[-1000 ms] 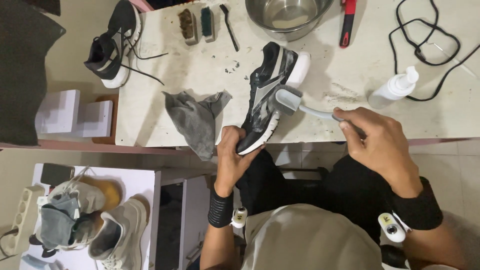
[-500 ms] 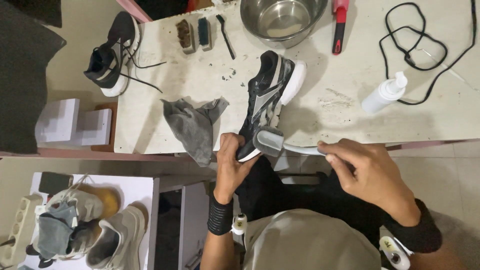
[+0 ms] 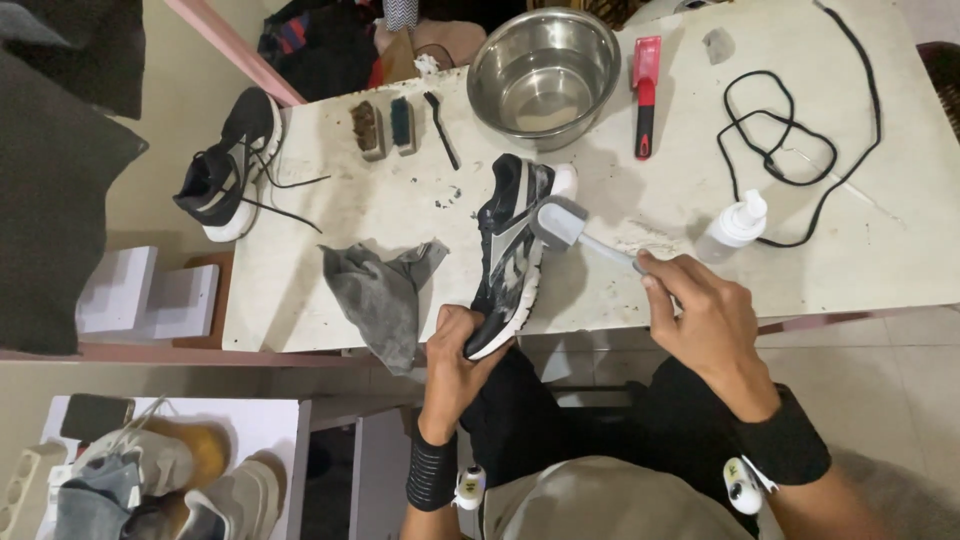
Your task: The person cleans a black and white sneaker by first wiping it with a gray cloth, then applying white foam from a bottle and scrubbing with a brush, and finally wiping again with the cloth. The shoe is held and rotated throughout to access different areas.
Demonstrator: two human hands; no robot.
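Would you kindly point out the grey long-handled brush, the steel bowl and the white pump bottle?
Grey long-handled brush (image 3: 560, 222), head view, on its head.
Steel bowl (image 3: 490, 62), head view, on its left rim.
White pump bottle (image 3: 726, 236), head view, on its body.

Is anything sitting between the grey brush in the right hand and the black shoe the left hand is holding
Nothing visible does. The right hand holds the grey brush with its head pressed against the side of the black shoe, which the left hand grips at the near end. The grey cloth lies off to the side.
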